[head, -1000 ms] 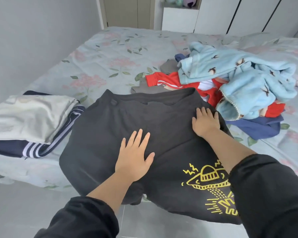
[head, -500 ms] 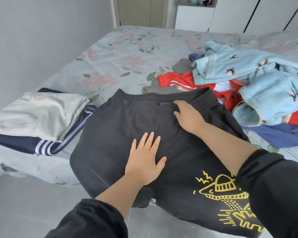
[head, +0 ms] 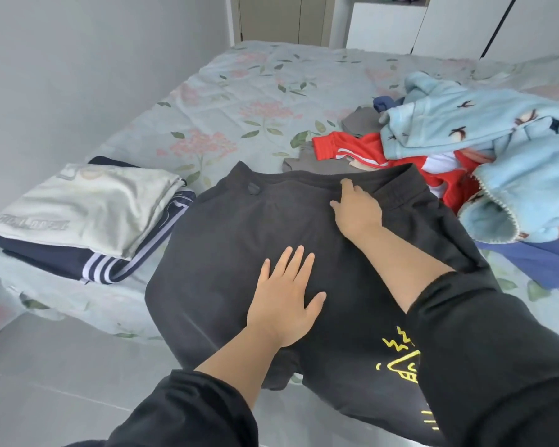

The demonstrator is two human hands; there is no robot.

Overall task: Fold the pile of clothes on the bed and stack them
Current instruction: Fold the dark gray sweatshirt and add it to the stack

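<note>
Black trousers (head: 233, 253) with a yellow print lie spread across the near edge of the bed (head: 255, 91), their lower part hanging over it. The left hand (head: 284, 301) presses flat on their middle, fingers straight and slightly spread. The right hand (head: 357, 211) rests just below the waistband, fingers loosely extended, gripping nothing. To the left sits a folded stack (head: 88, 204); to the right, an unfolded pile (head: 481, 130) of blue and red clothes.
</note>
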